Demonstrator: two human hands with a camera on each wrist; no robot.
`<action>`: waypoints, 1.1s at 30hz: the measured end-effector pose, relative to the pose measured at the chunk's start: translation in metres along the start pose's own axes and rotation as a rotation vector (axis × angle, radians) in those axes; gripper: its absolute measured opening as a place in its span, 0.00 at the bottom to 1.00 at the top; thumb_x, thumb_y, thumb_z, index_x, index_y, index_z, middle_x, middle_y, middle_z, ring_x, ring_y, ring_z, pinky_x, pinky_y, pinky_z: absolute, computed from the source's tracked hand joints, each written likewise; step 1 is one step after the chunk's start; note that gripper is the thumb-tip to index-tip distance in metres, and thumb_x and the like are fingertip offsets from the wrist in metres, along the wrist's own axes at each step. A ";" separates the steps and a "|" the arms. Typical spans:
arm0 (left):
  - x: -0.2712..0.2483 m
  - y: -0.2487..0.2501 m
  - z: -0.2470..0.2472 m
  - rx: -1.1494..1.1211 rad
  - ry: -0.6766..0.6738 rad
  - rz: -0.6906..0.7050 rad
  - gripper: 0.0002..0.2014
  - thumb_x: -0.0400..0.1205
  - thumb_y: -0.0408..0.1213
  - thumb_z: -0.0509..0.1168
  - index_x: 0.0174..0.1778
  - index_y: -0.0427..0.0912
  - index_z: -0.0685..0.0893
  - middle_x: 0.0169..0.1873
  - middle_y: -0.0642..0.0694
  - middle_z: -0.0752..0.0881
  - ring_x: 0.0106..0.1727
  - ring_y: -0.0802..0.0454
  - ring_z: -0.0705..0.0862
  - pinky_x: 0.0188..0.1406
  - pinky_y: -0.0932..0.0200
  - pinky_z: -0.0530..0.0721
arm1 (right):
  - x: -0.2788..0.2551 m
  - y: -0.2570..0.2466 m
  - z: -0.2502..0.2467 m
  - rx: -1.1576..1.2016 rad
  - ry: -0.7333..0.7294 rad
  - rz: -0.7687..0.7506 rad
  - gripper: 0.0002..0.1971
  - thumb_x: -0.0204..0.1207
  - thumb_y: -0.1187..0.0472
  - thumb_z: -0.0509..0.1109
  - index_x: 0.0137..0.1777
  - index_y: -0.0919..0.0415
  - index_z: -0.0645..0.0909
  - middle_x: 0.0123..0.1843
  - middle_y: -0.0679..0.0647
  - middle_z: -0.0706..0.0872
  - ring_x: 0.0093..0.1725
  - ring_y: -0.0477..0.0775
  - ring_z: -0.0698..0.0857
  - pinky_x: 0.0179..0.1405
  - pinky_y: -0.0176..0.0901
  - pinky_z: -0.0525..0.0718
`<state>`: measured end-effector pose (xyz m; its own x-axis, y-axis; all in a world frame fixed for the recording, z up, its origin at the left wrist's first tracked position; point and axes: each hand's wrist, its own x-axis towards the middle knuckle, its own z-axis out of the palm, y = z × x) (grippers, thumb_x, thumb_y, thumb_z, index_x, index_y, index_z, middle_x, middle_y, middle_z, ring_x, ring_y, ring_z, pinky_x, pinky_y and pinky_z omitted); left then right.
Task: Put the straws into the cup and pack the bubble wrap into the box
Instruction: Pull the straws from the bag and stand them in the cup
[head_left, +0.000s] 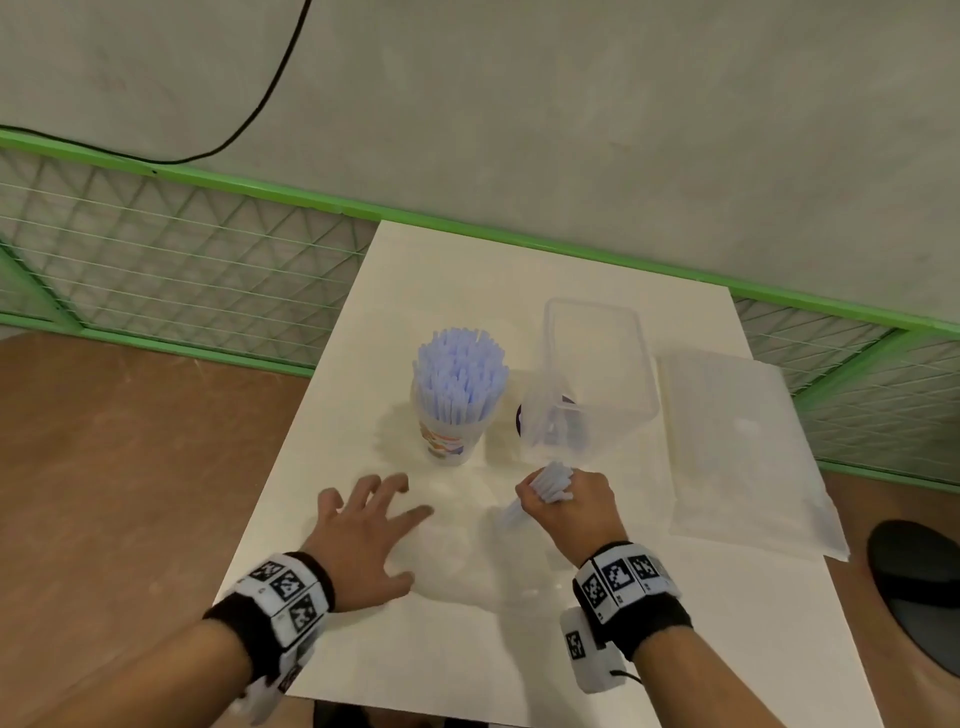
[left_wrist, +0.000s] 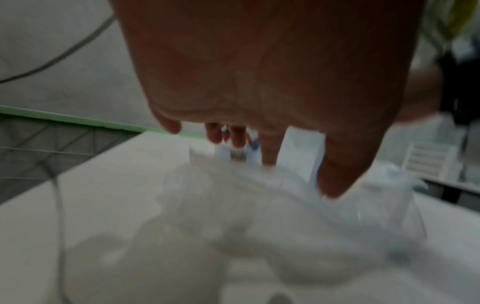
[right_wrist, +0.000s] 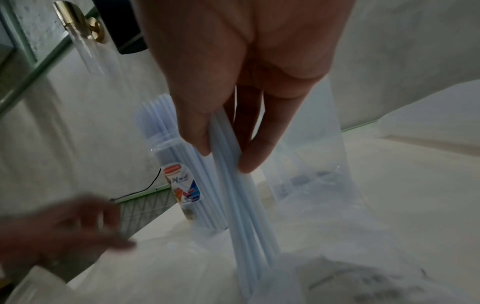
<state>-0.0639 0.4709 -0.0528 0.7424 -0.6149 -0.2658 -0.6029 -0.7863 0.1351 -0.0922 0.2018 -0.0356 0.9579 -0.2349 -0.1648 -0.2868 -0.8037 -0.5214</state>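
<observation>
A clear printed cup (head_left: 449, 441) stands mid-table, packed with pale blue straws (head_left: 460, 374). My right hand (head_left: 540, 491) grips a further bundle of straws (head_left: 553, 480) just in front of the clear plastic box (head_left: 597, 364). In the right wrist view the right hand (right_wrist: 223, 158) pinches that bundle (right_wrist: 241, 216), whose lower ends sit in a crumpled clear bag (right_wrist: 182, 257); the cup (right_wrist: 182, 185) is behind. My left hand (head_left: 405, 530) lies spread, fingers straight, on the clear bag (head_left: 457, 551). A folded translucent sheet, apparently the bubble wrap (head_left: 737, 452), lies right of the box.
A clear plastic piece (head_left: 550, 421) leans on the box front, with something dark purple behind it. The white table (head_left: 467, 649) ends near a green mesh fence (head_left: 182, 270). A black round object (head_left: 919, 582) sits past the right edge. A black cable (head_left: 260, 104) hangs on the wall.
</observation>
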 end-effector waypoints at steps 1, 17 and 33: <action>-0.002 -0.004 -0.007 -0.073 0.123 0.028 0.36 0.66 0.66 0.64 0.72 0.65 0.74 0.71 0.48 0.70 0.68 0.44 0.70 0.52 0.43 0.70 | 0.000 0.000 0.000 0.006 0.000 -0.005 0.19 0.73 0.51 0.72 0.23 0.54 0.74 0.25 0.51 0.81 0.29 0.52 0.81 0.30 0.39 0.72; 0.129 -0.026 -0.117 -0.435 0.187 0.132 0.36 0.71 0.74 0.55 0.77 0.78 0.59 0.86 0.53 0.48 0.85 0.48 0.58 0.79 0.38 0.64 | 0.021 -0.107 -0.116 0.313 -0.003 -0.401 0.18 0.72 0.45 0.75 0.38 0.62 0.89 0.30 0.55 0.89 0.31 0.52 0.89 0.34 0.51 0.88; 0.137 -0.031 -0.118 -0.594 0.220 0.228 0.27 0.82 0.57 0.48 0.71 0.54 0.82 0.82 0.54 0.66 0.77 0.56 0.71 0.71 0.62 0.68 | 0.062 -0.121 -0.084 -0.002 -0.119 -0.551 0.09 0.77 0.57 0.74 0.41 0.62 0.86 0.33 0.51 0.83 0.35 0.53 0.81 0.37 0.44 0.74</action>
<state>0.0904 0.4040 0.0194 0.6960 -0.7177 0.0237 -0.5351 -0.4964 0.6836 0.0029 0.2387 0.0875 0.9582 0.2834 0.0383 0.2562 -0.7911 -0.5555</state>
